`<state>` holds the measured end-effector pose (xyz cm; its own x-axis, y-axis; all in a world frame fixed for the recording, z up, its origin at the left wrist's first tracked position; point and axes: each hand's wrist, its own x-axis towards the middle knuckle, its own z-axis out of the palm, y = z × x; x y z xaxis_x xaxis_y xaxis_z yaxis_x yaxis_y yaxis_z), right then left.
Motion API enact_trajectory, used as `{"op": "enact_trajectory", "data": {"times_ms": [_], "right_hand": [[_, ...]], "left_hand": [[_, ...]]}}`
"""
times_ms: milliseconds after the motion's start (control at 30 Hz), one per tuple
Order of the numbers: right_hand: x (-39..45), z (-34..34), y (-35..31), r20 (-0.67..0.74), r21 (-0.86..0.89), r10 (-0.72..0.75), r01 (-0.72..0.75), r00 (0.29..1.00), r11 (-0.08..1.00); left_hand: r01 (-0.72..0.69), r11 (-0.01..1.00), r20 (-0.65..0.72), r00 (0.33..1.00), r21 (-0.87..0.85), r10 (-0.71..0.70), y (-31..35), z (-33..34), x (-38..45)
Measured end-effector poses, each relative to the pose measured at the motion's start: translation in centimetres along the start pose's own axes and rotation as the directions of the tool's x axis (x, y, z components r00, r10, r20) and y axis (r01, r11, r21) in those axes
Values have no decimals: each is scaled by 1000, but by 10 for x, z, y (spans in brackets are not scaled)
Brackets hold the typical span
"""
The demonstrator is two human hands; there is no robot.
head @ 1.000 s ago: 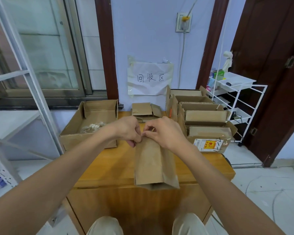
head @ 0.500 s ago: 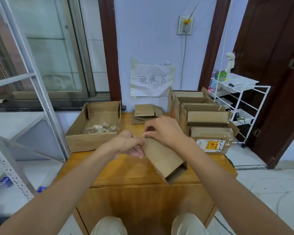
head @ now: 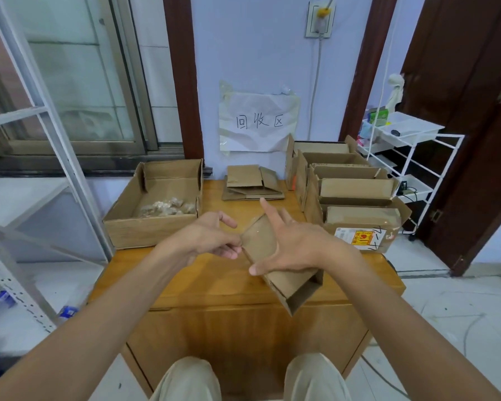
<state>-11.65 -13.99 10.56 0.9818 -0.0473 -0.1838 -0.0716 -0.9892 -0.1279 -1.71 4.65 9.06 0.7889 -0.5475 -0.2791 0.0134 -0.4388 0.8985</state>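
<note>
1. Two hands held the small box (head: 289, 285) above the table (head: 214, 282), tilted, open end nearest.
2. Left hand (head: 211, 241) pinched its far corner; right hand (head: 298, 247) lay splayed flat on top, gripping nothing.
3. Risk: the smooth matte card could slide from under that flat palm, or the pinched corner could tear.
4. Beyond: flattened cardboard (head: 252, 183), same brown stock.

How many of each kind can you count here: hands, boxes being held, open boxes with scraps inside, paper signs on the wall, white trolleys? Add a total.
hands: 2, left hand and right hand
held cardboard box: 1
open box with scraps: 1
paper sign: 1
white trolley: 1
total: 6
</note>
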Motion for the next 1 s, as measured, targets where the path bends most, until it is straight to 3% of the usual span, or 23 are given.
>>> {"op": "enact_trajectory", "data": {"times_ms": [133, 333, 533, 700, 800, 867, 1000], "right_hand": [[-4, 0, -5, -62, -136, 22, -30, 998, 990], [3, 1, 3, -82, -73, 15, -21, 997, 997], [3, 13, 11, -119, -2, 22, -22, 993, 1000], [4, 14, 14, -125, 33, 40, -36, 991, 999], [4, 12, 16, -111, 38, 25, -21, 993, 999], [5, 11, 17, -99, 36, 18, -15, 995, 999], [9, 7, 23, -83, 73, 25, -19, 996, 997]], "left_hand": [[-42, 998, 50, 998, 46, 39, -3, -4, -2], [-119, 989, 115, 987, 90, 108, -5, -11, -8], [-55, 994, -96, 994, -97, 45, -8, 20, -15], [-172, 960, -242, 963, -220, 118, -20, 34, -15], [-237, 964, -206, 956, -116, 211, -26, 29, -16], [-267, 960, -126, 953, 78, 275, -25, 18, -14], [-322, 774, 44, 933, 545, 357, -8, -12, -7]]}}
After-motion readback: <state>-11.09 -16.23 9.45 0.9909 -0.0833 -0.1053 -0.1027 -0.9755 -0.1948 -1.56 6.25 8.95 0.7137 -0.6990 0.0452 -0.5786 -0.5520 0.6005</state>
